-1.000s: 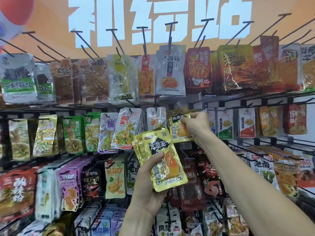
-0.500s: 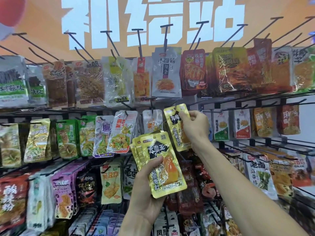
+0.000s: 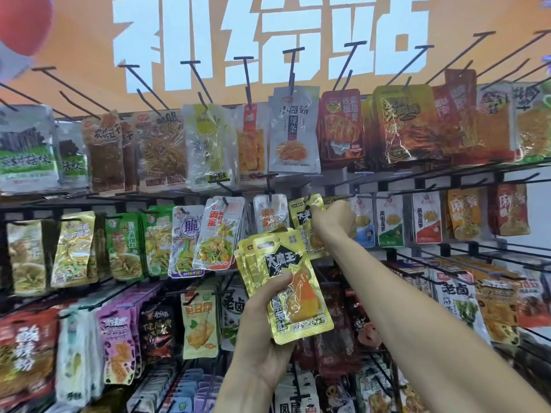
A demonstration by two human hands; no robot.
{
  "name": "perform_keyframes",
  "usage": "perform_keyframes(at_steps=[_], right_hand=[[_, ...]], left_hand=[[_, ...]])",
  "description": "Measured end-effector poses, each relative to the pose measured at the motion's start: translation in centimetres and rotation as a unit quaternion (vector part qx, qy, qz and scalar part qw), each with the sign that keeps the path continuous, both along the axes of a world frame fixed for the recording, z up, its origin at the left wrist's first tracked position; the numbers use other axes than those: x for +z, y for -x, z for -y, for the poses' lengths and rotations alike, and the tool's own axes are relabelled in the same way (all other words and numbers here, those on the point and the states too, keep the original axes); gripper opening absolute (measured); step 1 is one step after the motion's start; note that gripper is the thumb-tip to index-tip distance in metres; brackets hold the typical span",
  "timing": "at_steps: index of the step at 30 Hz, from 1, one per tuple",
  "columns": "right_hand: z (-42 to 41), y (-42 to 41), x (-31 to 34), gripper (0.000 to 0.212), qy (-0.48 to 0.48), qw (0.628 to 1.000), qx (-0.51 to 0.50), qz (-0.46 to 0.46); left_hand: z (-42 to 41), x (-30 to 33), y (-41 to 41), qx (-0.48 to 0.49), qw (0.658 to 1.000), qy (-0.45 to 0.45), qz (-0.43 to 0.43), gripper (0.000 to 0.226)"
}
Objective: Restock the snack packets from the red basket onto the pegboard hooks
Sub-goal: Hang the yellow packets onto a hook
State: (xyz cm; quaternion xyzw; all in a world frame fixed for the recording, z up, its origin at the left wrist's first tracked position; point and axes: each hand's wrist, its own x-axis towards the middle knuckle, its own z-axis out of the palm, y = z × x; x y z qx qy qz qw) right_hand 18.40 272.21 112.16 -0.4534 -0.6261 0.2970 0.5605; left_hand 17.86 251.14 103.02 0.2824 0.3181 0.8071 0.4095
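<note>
Left hand gripping fanned stack of glossy gold foil snack packets; right hand pinching single gold foil packet at black wire hook.

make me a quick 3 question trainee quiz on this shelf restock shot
1. True or false: the left hand holds a fanned stack of gold packets.
2. What is the right hand doing? A) resting at the side B) holding a single gold packet up at the middle row of hooks C) pulling down a red packet
3. Fill in: the grey packet hangs in the ___ row.

Key: 1 true; 2 B; 3 top
</note>
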Motion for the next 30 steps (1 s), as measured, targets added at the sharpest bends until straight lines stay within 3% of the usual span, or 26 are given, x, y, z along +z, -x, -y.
perform_keyframes(at_steps=[3,6,9,12,16,20,24,27,30], right_hand=[[-0.6,0.5,-0.2,0.042,0.017,1.000,0.001,0.026],[2.0,-2.6,-1.5,0.047,-0.029,0.999,0.009,0.010],[8.1,-7.1,-4.2,0.056,-0.034,0.971,0.214,-0.098],[11.3,-9.0,-5.8,0.057,0.023,0.933,0.349,-0.086],[11.2,-9.3,-5.9,0.028,0.045,0.923,0.363,-0.119],[10.1,-9.0,-5.5,0.031,0.076,0.906,0.374,-0.185],[7.5,-8.0,-3.1,0.040,-0.026,0.934,0.284,-0.214],[5.6,-6.9,-1.3,0.030,-0.095,0.947,0.251,-0.175],[4.3,-5.9,-0.5,0.020,-0.116,0.958,0.225,-0.133]], left_hand=[[0.0,0.0,0.0,-0.005,1.000,-0.004,0.009,0.011],[-0.1,-0.2,0.3,-0.001,1.000,-0.004,0.007,0.016],[-0.3,-0.4,0.4,-0.001,1.000,-0.002,0.003,0.014],[-0.6,-0.5,0.3,-0.002,1.000,0.002,-0.008,0.017],[-0.5,-0.2,0.2,-0.007,1.000,0.000,0.006,0.028],[-0.2,0.1,0.3,0.009,1.000,-0.004,0.005,0.019],[0.1,0.0,0.4,0.037,0.999,0.019,0.027,0.027],[0.1,-0.4,0.6,0.051,0.998,0.025,0.031,0.042],[0.2,-0.7,0.7,0.052,0.998,0.027,0.012,0.041]])
